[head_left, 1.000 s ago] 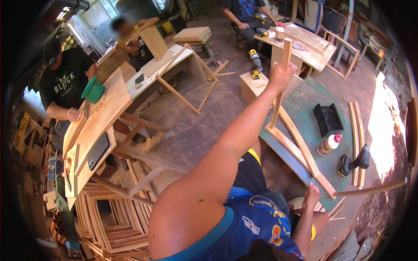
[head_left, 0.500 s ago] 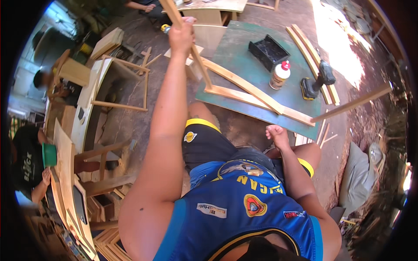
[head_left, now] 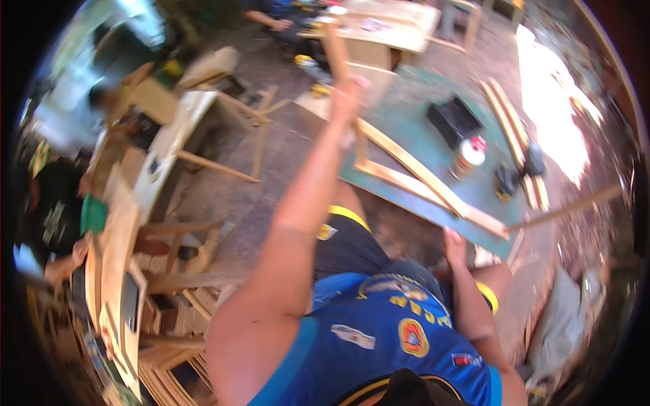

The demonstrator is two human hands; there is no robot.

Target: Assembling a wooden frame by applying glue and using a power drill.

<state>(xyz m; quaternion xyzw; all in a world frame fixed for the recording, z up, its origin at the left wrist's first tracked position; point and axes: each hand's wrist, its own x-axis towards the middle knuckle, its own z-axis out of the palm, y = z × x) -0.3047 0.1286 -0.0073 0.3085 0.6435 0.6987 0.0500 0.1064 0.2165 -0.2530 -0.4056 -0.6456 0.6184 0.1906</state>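
My left hand (head_left: 347, 100) is stretched far out and closed around the upright post of a pale wooden frame (head_left: 406, 169). The frame's lower rails lie slantwise on a green board (head_left: 420, 128). My right hand (head_left: 455, 245) sits low by my knee, next to the near end of the frame's long rail; blur hides whether it grips the rail. On the green board stand a glue bottle with a red cap (head_left: 468, 155), a black tray (head_left: 453, 119) and a dark power tool (head_left: 506, 181).
Loose wooden slats (head_left: 514, 135) lie at the right of the board. Unfinished wooden tables (head_left: 169, 145) and stacked frames (head_left: 169, 338) fill the left side, with other people (head_left: 51, 210) working there. Another person sits at a far table (head_left: 386, 27).
The view has swung and blurred. My left hand keeps its hold on the upright post, and my right hand stays low by the rail's near end.
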